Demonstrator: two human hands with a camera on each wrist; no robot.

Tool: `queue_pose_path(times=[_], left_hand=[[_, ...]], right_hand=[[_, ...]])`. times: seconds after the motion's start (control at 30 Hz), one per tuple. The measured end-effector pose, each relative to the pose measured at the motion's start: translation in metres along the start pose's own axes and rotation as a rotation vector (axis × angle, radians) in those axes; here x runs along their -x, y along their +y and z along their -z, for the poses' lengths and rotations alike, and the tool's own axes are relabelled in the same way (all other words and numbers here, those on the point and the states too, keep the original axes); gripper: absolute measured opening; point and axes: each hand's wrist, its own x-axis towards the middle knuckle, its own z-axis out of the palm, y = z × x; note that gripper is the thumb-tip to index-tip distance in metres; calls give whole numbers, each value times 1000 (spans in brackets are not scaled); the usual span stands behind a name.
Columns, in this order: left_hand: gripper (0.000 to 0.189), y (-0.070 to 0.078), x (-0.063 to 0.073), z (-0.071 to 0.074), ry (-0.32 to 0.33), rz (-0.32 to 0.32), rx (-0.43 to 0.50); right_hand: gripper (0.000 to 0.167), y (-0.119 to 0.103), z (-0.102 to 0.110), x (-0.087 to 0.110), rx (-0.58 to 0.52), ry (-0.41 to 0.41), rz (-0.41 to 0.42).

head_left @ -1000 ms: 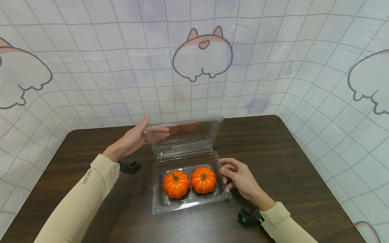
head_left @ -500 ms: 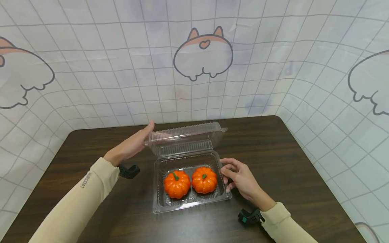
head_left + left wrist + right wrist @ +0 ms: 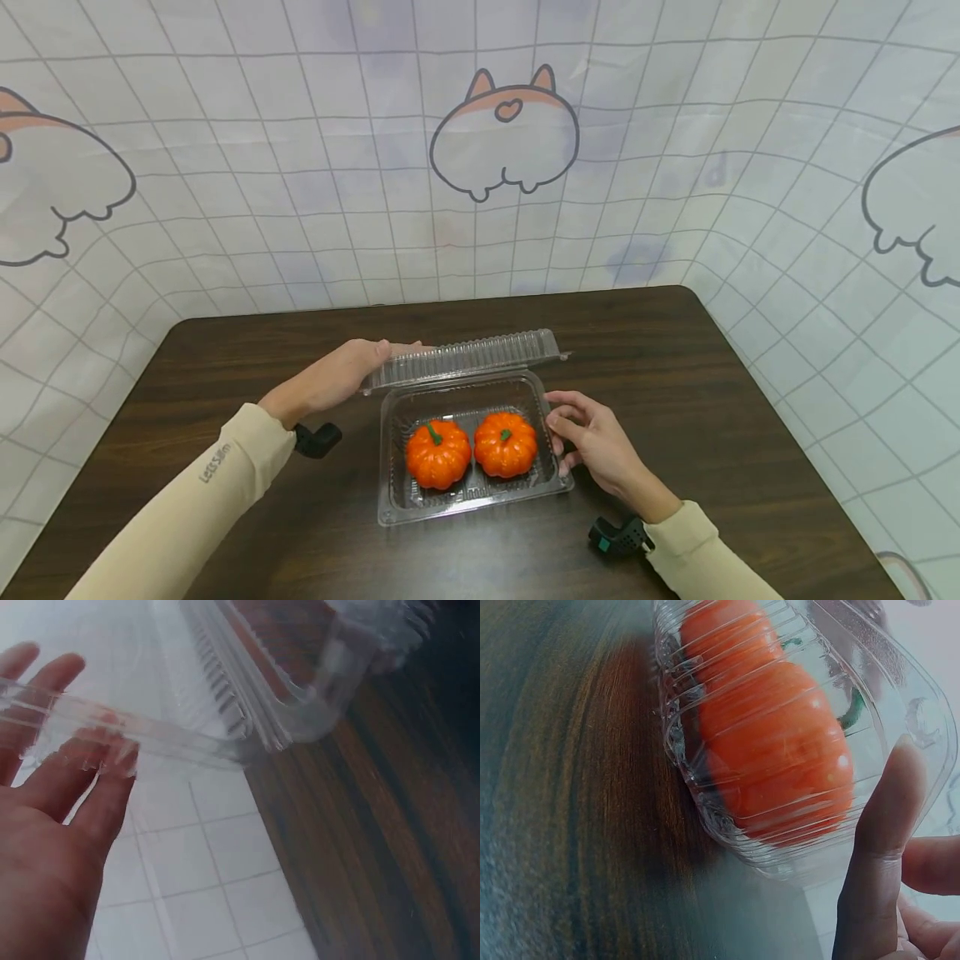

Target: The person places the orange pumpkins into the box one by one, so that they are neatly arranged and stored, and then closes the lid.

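A clear plastic clamshell container [image 3: 384, 479] stands on the table with two orange toy pumpkins inside. The left pumpkin [image 3: 437, 454] and the right pumpkin [image 3: 506, 444] sit side by side, green stems up. The raised lid [image 3: 465, 357] leans forward from its back hinge. Behind the lid's left end, my left hand [image 3: 341, 373] has its fingers extended; in the left wrist view its fingers [image 3: 64, 769] show through the clear plastic. At the right rim, my right hand [image 3: 596, 442] holds the container with thumb and fingers. The right wrist view shows a fingertip [image 3: 904, 769] against the rim.
The dark wood-patterned table [image 3: 735, 450] has rounded back corners. A white grid-patterned cloth [image 3: 337, 167] with cartoon animal drawings surrounds it at the back and sides. Black wristbands [image 3: 617, 536] are on both wrists.
The lid has swung forward and down over the hinge, from leaning back to leaning forward. My left hand has followed behind it. My right hand and the pumpkins have stayed in place.
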Motion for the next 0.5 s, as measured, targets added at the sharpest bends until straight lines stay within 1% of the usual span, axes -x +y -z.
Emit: queue_pose_path(times=[0.07, 0.13, 0.23, 0.37, 0.5], left_hand=[[50, 0, 1, -2, 1, -37, -56], [48, 0, 1, -4, 3, -89, -87], [47, -2, 2, -5, 0, -136, -92], [49, -7, 2, -6, -8, -207, -118], [52, -12, 1, -7, -23, -257, -152]], right_hand=[[42, -1, -1, 0, 1, 1, -1], [43, -1, -1, -1, 2, 6, -4], [42, -2, -2, -2, 1, 13, -7], [42, -1, -3, -4, -5, 22, -17], [44, 0, -3, -5, -12, 14, -7]])
